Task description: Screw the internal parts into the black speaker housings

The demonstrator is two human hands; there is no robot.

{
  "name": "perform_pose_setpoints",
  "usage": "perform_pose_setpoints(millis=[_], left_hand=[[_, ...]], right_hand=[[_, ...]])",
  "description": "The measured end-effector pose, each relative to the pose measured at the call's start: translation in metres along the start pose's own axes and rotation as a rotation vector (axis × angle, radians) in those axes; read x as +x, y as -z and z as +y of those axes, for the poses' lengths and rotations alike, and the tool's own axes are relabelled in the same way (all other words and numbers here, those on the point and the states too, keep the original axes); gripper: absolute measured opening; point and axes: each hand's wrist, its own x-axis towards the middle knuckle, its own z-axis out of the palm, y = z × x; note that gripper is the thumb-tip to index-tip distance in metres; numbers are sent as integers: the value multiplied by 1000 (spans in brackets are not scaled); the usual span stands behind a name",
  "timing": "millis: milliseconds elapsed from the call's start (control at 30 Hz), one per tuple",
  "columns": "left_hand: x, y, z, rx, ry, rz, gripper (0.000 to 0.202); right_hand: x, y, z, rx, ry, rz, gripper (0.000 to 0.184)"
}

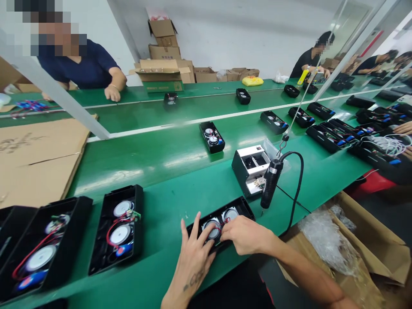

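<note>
Nothing readable on the black speaker casing [241, 208] or cartons [162, 53].

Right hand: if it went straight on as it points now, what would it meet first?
The right hand would most likely meet the left hand first, whose fingers lie on the round speaker in the open black case; depth is hard to judge here.

- Black rectangular speaker housing [236, 207]: open side up, lying flat and angled on the tabletop, directly beneath both grips.
- Near round speaker driver [213, 229]: silver rim, white centre, seated in the housing; left grip [196, 253] rests on it, fingers spread.
- Far round speaker driver [230, 214]: same type, seated just beyond the right grip [246, 234].
- Red wire [219, 230]: runs between the drivers, partly hidden under the right grip's fingers.
</note>
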Motion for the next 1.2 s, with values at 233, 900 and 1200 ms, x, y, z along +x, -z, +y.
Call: perform_pose_setpoints(millis=[233,900,1200], left_hand=[[7,-2,3,-30,-28,0,38],[84,39,-65,-523,149,-422,28],[83,40,-59,-508,117,-409,26]], right_hand=[[-2,0,-4,-51,-23,6,17],[55,36,14,37,-111,17,36],[59,29,10,-38,-132,18,35]])
